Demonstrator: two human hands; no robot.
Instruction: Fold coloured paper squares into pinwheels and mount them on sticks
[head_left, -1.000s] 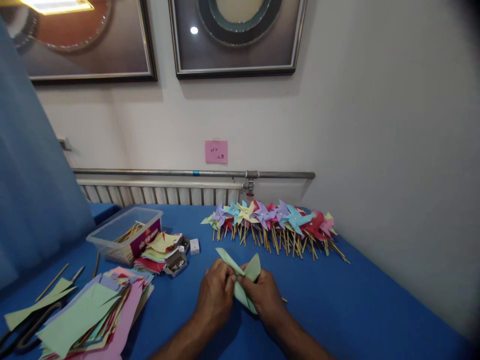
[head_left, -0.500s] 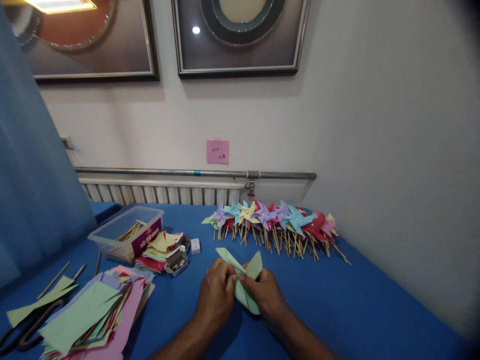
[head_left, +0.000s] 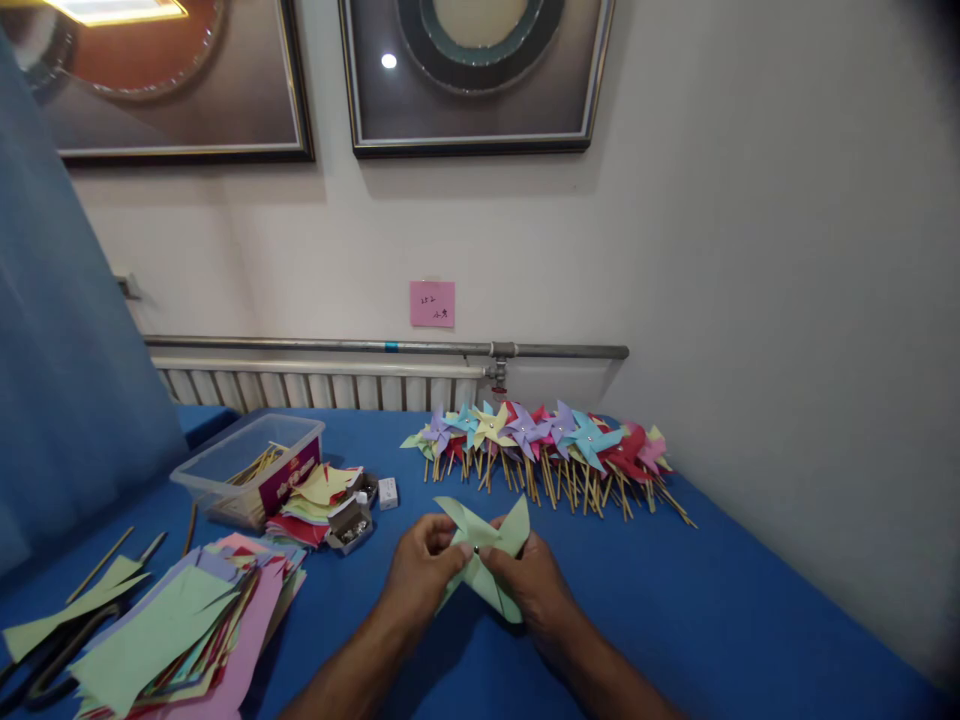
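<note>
Both my hands hold a light green paper pinwheel (head_left: pixel 484 560) just above the blue table (head_left: pixel 712 620). My left hand (head_left: pixel 420 570) pinches its centre from the left, where a small metal pin head shows. My right hand (head_left: pixel 529 580) grips the folded blades from the right. Two green blade tips stick up between the hands. Whether a stick is attached is hidden by my fingers.
A row of finished coloured pinwheels on wooden sticks (head_left: pixel 547 450) lies at the back by the wall. To the left are a clear plastic box of sticks (head_left: pixel 251 465), a small box of pins (head_left: pixel 351 525), cut paper piles (head_left: pixel 172 630) and scissors (head_left: pixel 45 660).
My hands have moved slightly up and apart, and the green pinwheel has turned, spreading its blades wider and showing the pin at its centre.
</note>
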